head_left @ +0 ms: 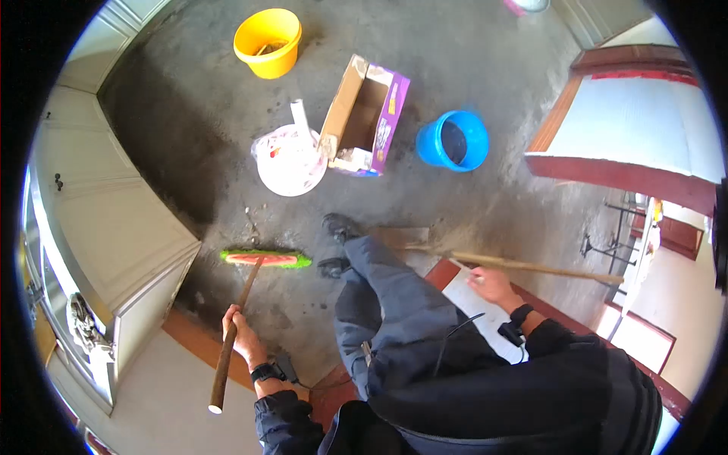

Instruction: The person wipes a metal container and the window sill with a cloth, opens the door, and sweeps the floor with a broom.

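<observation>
My left hand (244,339) is wrapped round the wooden handle of a broom (263,259). The broom's head, green with a pink-red middle, lies on the grey floor beside a few small bits of debris. My right hand (493,287) has its fingers curled in, close below a long wooden handle (531,265) and over a white surface (474,307); whether anything small is in it cannot be made out. That long handle leads to a flat blade (403,236) on the floor near my dark shoes.
Ahead on the floor are a yellow bucket (269,57), a white bucket (292,176) with litter, an open purple cardboard box (388,121) and a blue bucket (472,142). Pale cabinets (106,220) line the left; a red-edged frame (622,168) stands at the right.
</observation>
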A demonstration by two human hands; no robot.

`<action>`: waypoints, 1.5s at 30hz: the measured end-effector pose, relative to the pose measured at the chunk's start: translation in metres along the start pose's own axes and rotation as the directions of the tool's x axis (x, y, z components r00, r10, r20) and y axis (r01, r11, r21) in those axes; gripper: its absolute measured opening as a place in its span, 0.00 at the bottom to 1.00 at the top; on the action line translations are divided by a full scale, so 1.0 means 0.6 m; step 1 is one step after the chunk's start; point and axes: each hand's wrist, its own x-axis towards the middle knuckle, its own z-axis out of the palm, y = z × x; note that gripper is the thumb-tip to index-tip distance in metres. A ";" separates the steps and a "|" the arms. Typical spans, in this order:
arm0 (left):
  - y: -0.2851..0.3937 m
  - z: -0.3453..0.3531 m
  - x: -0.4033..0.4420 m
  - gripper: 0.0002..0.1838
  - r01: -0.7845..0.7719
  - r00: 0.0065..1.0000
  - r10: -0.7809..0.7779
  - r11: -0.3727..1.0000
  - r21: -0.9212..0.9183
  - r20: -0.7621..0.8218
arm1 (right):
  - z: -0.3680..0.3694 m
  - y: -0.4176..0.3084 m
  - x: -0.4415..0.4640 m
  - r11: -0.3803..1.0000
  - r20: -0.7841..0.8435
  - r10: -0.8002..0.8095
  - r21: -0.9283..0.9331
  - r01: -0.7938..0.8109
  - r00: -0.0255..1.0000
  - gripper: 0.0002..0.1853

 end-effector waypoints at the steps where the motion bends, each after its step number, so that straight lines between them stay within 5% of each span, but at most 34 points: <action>1: -0.018 -0.004 0.005 0.09 -0.015 1.000 0.015 1.000 0.015 0.004 | -0.005 -0.017 0.007 0.994 0.056 -0.070 0.085 0.065 0.996 0.22; 11: -0.115 0.021 -0.006 0.11 -0.175 0.981 0.172 0.984 -0.027 -0.085 | -0.134 -0.326 0.027 0.840 0.051 -0.511 0.244 0.485 0.858 0.22; 17: -0.090 0.015 -0.069 0.12 -0.042 0.983 0.035 0.998 -0.036 -0.178 | -0.149 -0.487 0.003 0.571 0.120 -0.821 0.223 0.790 0.558 0.24; 19: -0.106 0.017 -0.086 0.12 -0.092 0.976 0.080 0.995 -0.050 -0.200 | -0.135 -0.552 -0.025 0.399 0.065 -0.917 0.211 0.893 0.394 0.28; 20: -0.070 0.017 -0.114 0.11 -0.244 0.945 0.204 0.961 -0.133 -0.254 | -0.126 -0.584 -0.035 0.284 0.050 -0.958 0.240 0.928 0.281 0.32; 24: -0.109 0.063 -0.109 0.08 -0.333 0.869 0.312 0.943 0.013 -0.384 | -0.098 -0.688 -0.103 0.037 0.175 -0.985 0.228 0.973 -0.004 0.51; 28: -0.057 0.060 -0.128 0.09 -0.284 0.893 0.243 0.957 -0.054 -0.378 | -0.034 -0.719 -0.155 -0.090 0.242 -0.958 0.254 0.963 -0.153 0.55; 30: -0.067 0.080 -0.122 0.08 -0.134 0.943 -0.006 0.907 -0.398 -0.332 | -0.015 -0.732 -0.189 -0.128 0.263 -0.944 0.267 0.955 -0.200 0.52; 31: -0.070 0.088 -0.121 0.09 -0.105 0.943 -0.074 0.858 -0.502 -0.324 | -0.001 -0.733 -0.204 -0.051 0.222 -0.966 0.340 0.939 -0.133 0.47; 32: -0.073 0.097 -0.119 0.10 -0.161 0.924 -0.044 0.857 -0.490 -0.380 | 0.018 -0.730 -0.204 -0.045 0.148 -0.984 0.335 0.941 -0.100 0.38; 34: -0.063 0.086 -0.116 0.10 -0.118 0.975 0.002 0.851 -0.512 -0.222 | 0.042 -0.744 -0.184 -0.011 0.104 -0.993 0.348 0.937 -0.050 0.13; 36: -0.051 0.102 -0.150 0.28 -0.223 0.837 0.177 0.974 -0.027 -0.519 | 0.072 -0.744 -0.158 -0.016 0.129 -0.990 0.285 0.958 -0.055 0.07; 38: -0.039 0.082 -0.210 0.36 -0.102 0.865 0.028 0.987 -0.121 -0.501 | 0.079 -0.744 -0.147 0.052 0.181 -0.984 0.302 0.952 -0.003 0.06; 41: -0.139 0.057 -0.384 0.32 0.115 0.939 -0.180 0.967 -0.227 -0.292 | 0.086 -0.750 -0.105 0.108 0.155 -0.985 0.220 0.970 0.075 0.09; 42: -0.186 0.054 -0.443 0.31 0.248 0.935 -0.307 0.925 -0.290 -0.180 | 0.082 -0.764 -0.088 0.260 0.225 -0.954 0.288 0.921 0.199 0.09; 43: -0.220 0.042 -0.511 0.29 0.423 0.861 -0.485 0.850 -0.314 -0.153 | 0.071 -0.781 -0.094 0.088 0.188 -0.981 0.213 0.973 0.047 0.12; 45: -0.321 0.070 -0.652 0.26 0.736 0.612 -0.765 0.644 -0.209 -0.204 | 0.076 -0.808 -0.059 0.060 0.244 -0.969 0.367 0.928 -0.034 0.09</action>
